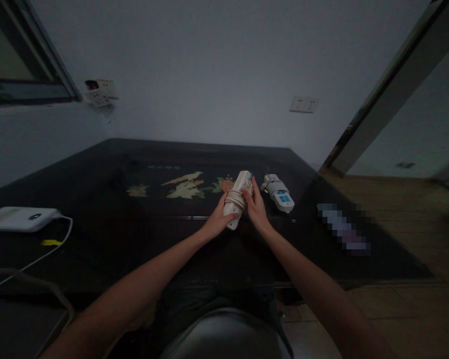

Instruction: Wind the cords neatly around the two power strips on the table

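Evidently the work lay in both hands: a white power strip [242, 178] was held between them, aslant, its far end leaning to the right, with its pale cord [235, 198] wrapped in several turns around its middle. The left hand [222, 215] grasped the near end, thumb laid across the casing just below the turns. The right hand [257, 207] clasped the opposite side, its thumb at the edge of the turns and its fingers running up towards the far end. Whether the strip's underside touched the dark table [134, 254] beneath the grip could not be told.

Just right of the grip lay a second strip [284, 201], likewise bound, with blue on its face. Farther right was a pixelated object [342, 229], too obscured to identify. Well to the left of the grip sat a white device [18, 219] with a cable [72, 227] attached.

The step in hand seemed to be handling the bundled cord; winding or unwinding could not be told apart. Either way, the next move called, in my judgement, for the left hand to steady the casing while the right found the cord's loose end, keeping the turns from slipping.
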`<state>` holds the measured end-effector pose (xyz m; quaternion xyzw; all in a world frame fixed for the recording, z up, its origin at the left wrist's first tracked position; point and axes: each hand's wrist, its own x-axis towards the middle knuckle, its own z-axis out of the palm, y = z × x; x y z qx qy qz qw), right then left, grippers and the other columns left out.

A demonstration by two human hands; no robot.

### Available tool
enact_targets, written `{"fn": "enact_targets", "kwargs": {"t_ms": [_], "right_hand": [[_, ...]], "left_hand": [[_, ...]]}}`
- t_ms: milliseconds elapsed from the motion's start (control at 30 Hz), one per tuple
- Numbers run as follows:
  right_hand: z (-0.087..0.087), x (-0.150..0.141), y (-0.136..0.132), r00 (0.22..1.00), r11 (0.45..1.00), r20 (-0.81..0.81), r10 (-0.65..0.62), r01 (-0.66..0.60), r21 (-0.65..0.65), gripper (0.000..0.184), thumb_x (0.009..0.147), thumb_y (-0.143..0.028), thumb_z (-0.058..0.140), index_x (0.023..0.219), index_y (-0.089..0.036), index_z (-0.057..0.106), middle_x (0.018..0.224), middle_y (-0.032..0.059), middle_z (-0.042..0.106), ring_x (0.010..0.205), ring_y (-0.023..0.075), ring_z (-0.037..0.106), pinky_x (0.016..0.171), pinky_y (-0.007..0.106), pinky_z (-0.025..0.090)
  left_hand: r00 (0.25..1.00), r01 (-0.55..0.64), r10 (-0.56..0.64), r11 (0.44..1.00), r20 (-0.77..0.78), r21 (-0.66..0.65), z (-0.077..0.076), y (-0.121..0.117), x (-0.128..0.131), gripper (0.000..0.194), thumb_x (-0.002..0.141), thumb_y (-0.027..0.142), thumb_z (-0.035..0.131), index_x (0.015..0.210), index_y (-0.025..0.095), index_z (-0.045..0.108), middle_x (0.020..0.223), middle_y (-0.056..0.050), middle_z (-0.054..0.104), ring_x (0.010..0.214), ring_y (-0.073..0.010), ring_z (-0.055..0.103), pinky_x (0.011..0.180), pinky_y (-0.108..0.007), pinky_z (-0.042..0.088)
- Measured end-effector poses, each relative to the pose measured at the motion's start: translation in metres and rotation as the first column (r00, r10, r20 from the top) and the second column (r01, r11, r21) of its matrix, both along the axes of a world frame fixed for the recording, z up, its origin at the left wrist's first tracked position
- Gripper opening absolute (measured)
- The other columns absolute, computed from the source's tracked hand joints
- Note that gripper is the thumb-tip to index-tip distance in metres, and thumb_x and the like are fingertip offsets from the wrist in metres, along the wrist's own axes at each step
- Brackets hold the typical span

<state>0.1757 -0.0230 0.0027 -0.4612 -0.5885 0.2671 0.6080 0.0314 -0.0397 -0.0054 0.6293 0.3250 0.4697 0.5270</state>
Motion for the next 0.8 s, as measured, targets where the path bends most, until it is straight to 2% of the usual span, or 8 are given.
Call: {"fn": "enact_targets", "kwargs": {"t_ms": [167, 300, 467, 667, 800], "right_hand": [[-0.0002, -0.0005, -0.0011, 1.0, 1.0, 0.008, -0.03, 0.03, -0.009, 0.071, 0.085, -0.058, 0.047, 0.145, -0.022, 0.032, 0.151, 0.0079, 0.031, 0.138, 0.0225, 0.031, 0.114, 0.045, 0.022], [-0.0017, -0.0002, -0.0019, 0.998, 0.998, 0.026, -0.05, 0.05, -0.032, 0.072, 0.086, -0.059, 0.045, 0.144, -0.019, 0.032, 0.15, 0.0105, 0.032, 0.138, 0.0239, 0.032, 0.113, 0.045, 0.025], [-0.0036, -0.002, -0.0032, 0.996, 0.997, 0.049, -0.077, 0.078, -0.018, 0.066, 0.089, -0.057, 0.04, 0.144, -0.021, 0.033, 0.148, 0.0098, 0.038, 0.137, 0.0231, 0.034, 0.111, 0.044, 0.028], [-0.0004, -0.0039, -0.004, 0.993, 0.993, 0.013, -0.121, 0.121, 0.0, 0.061, 0.09, -0.055, 0.039, 0.14, -0.019, 0.041, 0.145, 0.0102, 0.042, 0.134, 0.0214, 0.038, 0.111, 0.041, 0.029], [0.0027, -0.0025, -0.0034, 0.994, 0.994, -0.013, -0.112, 0.112, 0.016, 0.061, 0.088, -0.056, 0.042, 0.138, -0.02, 0.044, 0.144, 0.0093, 0.043, 0.134, 0.0215, 0.039, 0.112, 0.044, 0.026]], "left_hand": [[1.0, -0.018, 0.018, 1.0, 0.008, -0.002, 0.0001, -0.0028, 0.0021, 0.085, 0.069, 0.015, 0.062, 0.145, 0.019, 0.023, 0.149, -0.011, 0.032, 0.137, -0.0279, 0.03, 0.115, -0.045, 0.018], [1.0, -0.027, 0.027, 1.0, -0.001, -0.014, 0.0018, -0.0047, 0.0025, 0.085, 0.069, 0.016, 0.062, 0.145, 0.017, 0.023, 0.149, -0.013, 0.033, 0.136, -0.028, 0.031, 0.114, -0.044, 0.019], [0.999, -0.032, 0.032, 0.999, 0.009, -0.001, 0.0001, -0.0038, 0.0036, 0.086, 0.068, 0.016, 0.061, 0.145, 0.019, 0.022, 0.15, -0.011, 0.032, 0.137, -0.0265, 0.03, 0.115, -0.043, 0.017], [1.0, -0.025, 0.025, 0.998, 0.017, 0.059, -0.0041, -0.0029, 0.0046, 0.086, 0.068, 0.018, 0.061, 0.145, 0.016, 0.022, 0.149, -0.013, 0.031, 0.137, -0.0253, 0.029, 0.116, -0.041, 0.015], [1.0, -0.028, 0.027, 0.997, 0.011, 0.075, -0.0033, -0.0031, 0.0044, 0.085, 0.069, 0.018, 0.061, 0.144, 0.017, 0.023, 0.148, -0.013, 0.034, 0.136, -0.0258, 0.031, 0.115, -0.043, 0.015]]}}
